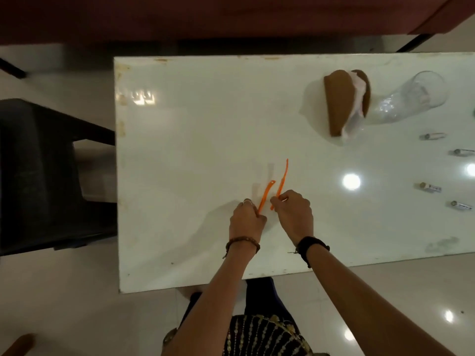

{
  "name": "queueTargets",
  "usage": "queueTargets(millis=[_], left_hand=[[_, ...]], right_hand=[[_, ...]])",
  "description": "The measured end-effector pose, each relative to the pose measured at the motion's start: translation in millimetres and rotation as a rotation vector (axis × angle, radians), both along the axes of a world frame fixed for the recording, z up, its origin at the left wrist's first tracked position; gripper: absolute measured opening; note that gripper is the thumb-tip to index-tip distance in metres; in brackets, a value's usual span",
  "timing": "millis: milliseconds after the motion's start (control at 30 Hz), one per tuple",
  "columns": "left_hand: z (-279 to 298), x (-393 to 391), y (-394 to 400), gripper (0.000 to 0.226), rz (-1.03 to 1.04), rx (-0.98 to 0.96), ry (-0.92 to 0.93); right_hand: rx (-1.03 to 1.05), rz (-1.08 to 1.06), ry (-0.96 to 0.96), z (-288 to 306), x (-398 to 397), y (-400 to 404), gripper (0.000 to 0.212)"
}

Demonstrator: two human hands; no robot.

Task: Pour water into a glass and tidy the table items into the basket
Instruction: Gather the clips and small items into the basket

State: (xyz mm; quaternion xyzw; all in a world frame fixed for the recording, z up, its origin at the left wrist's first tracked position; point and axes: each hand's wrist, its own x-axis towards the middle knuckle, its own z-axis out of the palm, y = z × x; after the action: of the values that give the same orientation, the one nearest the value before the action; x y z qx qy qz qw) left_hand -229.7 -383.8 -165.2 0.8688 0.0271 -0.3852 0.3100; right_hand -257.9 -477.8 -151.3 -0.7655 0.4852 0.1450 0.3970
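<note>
Over the middle of the white table [192, 140], my left hand [246, 222] pinches a short orange plastic tool [264, 195] by its lower end. My right hand [294, 214] grips a longer, curved orange tool [282, 176] just beside it. Both tools point away from me, close together but apart. An empty clear glass [411, 98] stands at the far right. No basket or water container is in view.
A brown napkin holder [339, 104] with white tissue stands left of the glass. Several small tube-like items [431, 136] lie along the right edge. A dark chair [38, 176] sits left of the table. A dark red sofa [205, 16] runs behind it.
</note>
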Motion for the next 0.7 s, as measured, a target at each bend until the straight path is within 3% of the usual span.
queueTargets(millis=[133,267,433,567,700], left_hand=[[25.1,23.4,68.3,0.017,0.365,-0.177,0.028],[68.2,56.3,193.9,0.026,0.592,-0.188,-0.184],[123.8,82.8,357.9,0.023,0.646,0.073,-0.6],[124.3,93.7,428.5,0.012,0.652,0.188,-0.582],[105.9,100.8,444.2,0.009,0.594,0.214,-0.543]], right_hand=[[0.031,0.12,-0.148,23.0,13.9,68.6,0.015],[0.164,0.268,-0.268,55.5,48.7,173.8,0.012],[0.343,0.575,-0.404,95.5,102.8,321.6,0.012],[0.365,0.722,-0.356,100.0,133.4,401.6,0.017],[0.356,0.754,-0.341,91.0,144.7,430.6,0.027]])
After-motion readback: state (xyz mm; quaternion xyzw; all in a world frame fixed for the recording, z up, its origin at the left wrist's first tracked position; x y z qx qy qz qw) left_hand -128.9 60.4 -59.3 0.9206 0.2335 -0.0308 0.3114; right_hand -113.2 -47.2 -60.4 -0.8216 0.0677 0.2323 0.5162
